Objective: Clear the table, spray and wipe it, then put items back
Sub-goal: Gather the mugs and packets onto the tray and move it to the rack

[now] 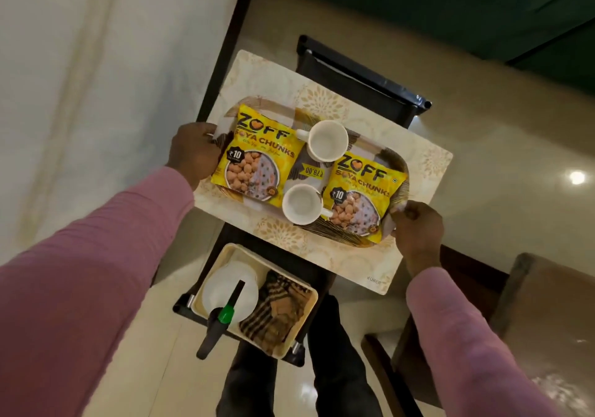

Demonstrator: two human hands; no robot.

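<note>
Yellow soya-chunks packets, two of them, lie flat on the patterned serving tray (pixel 403 171): left packet (pixel 257 155) at its left end, right packet (pixel 360 191) at its right end. Two white cups stand between them, upright, mouths up. The far cup (pixel 326 141) has its handle pointing left, against the left packet's top corner. The near cup (pixel 301 204) has its handle pointing right, over the right packet's edge.

The serving tray is over the table top (pixel 267 75), cream with gold floral print. Cannot tell if it rests there or is just lifted.

Grip: left hand (pixel 193 151) on the tray's left end, fingers curled round the rim. The right hand (pixel 417 226) is on the near right corner, fingers curled and clamped on the rim. Both arms are in pink sleeves (pixel 96 271).

Nearer the person, lower than the table top, a cream bin (pixel 301 336) sits on a dark stand (pixel 183 308). It holds a white spray bottle (pixel 230 291) with green collar and black trigger head. A brown striped cloth (pixel 280 310) is bunched beside the bottle, touching it.

Far side of the table: dark chair (pixel 360 78). At right: wooden furniture (pixel 547 304) on a glossy tiled floor (pixel 515 165)
</note>
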